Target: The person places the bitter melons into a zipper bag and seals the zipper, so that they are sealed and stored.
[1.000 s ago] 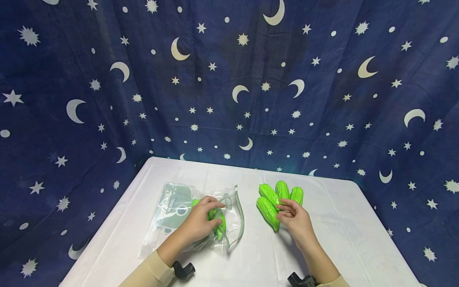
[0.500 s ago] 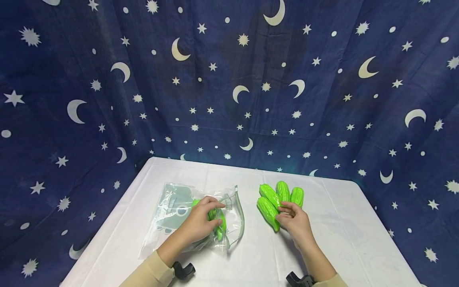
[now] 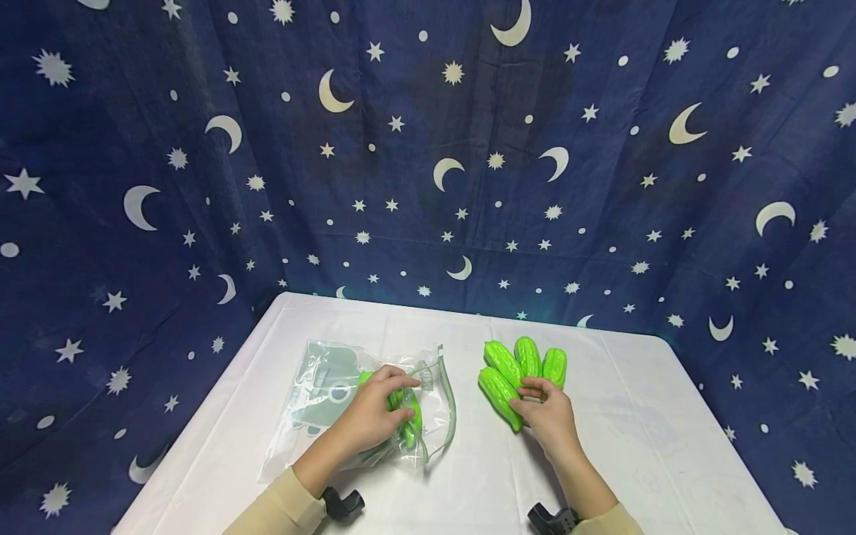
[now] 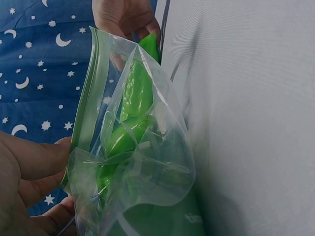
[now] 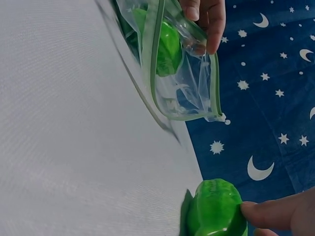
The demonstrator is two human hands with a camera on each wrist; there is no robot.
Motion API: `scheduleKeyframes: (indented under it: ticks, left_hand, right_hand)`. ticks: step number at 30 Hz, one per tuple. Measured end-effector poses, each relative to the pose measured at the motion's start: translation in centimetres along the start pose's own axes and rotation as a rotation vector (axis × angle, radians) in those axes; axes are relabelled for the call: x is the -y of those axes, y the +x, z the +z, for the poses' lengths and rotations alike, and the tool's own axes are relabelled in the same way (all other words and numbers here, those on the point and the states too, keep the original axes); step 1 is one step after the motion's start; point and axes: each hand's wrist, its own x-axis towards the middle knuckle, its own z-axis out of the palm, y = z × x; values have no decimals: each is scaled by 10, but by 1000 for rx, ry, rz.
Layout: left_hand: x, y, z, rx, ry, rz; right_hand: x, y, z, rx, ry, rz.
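Observation:
My left hand (image 3: 381, 409) pinches the upper layer of a clear zip-lock bag (image 4: 88, 98) at its green-edged mouth, which gapes to the right. A shiny bitter melon (image 5: 169, 49) lies inside the bag. My right hand (image 3: 550, 412) is at the nearest of several bright green bitter melons (image 3: 498, 394) on the table, its thumb and fingers around that one's right side. In the right wrist view, a fingertip (image 5: 250, 209) touches a melon (image 5: 216, 206). The palm side of the right hand is hidden in the head view.
Three more bitter melons (image 3: 527, 357) lie fanned out behind the nearest one. A pale cartoon print (image 3: 328, 371) covers the bag's left part. The white-covered table (image 3: 635, 416) ends at a dark blue curtain (image 3: 401, 186) with moons and stars.
My right hand has moved slightly left and closer onto the nearest bitter melon, its thumb now over that melon's edge. The left hand and the bag have stayed put.

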Motion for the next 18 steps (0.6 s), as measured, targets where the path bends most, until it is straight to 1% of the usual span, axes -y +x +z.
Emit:
scheduleKeyframes:
  ticks: [7, 13, 18]
  left_hand:
    - [0, 1, 0, 3, -1, -3]
    - [1, 1, 0, 8, 1, -7]
    - [2, 1, 0, 10, -2, -7]
  right_hand:
    - [3, 0, -2, 39, -33, 12]
    - [5, 0, -3, 60, -58, 43]
    - [6, -3, -2, 77, -58, 47]
